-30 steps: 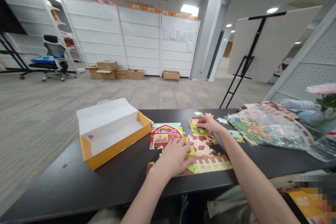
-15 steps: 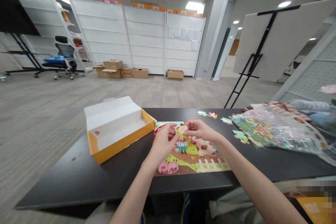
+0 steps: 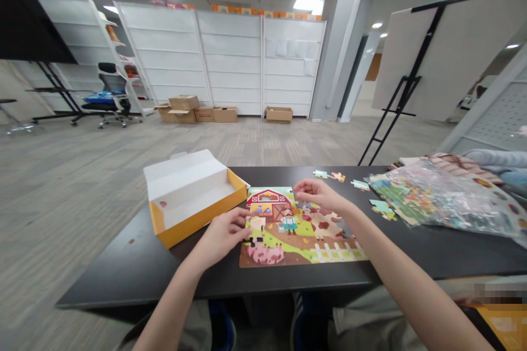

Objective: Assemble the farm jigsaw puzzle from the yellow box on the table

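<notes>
A farm-scene jigsaw puzzle (image 3: 294, 247) lies on the black table, showing a red barn, a farmer, a cow, a pink pig and a white fence. My left hand (image 3: 222, 236) is at its left edge, thumb and fingers closed on a cream and yellow-green puzzle piece (image 3: 257, 223). A dark gap shows just below that piece. Above the puzzle's upper right part, my right hand (image 3: 319, 195) hovers with loosely bent fingers apart; nothing shows in them. Its forearm covers the puzzle's right edge.
An open yellow box (image 3: 197, 219) with a white inside stands left of the puzzle. Several loose pieces (image 3: 383, 209) lie at the back right. Beside them is a clear plastic bag (image 3: 448, 197) with printed puzzle pieces, in front of rolled cloths (image 3: 489, 159).
My hands have parted from above the puzzle's middle. The left moved left and down with the cream piece; the right stayed near the top, empty. The barn and farmer are now uncovered.
</notes>
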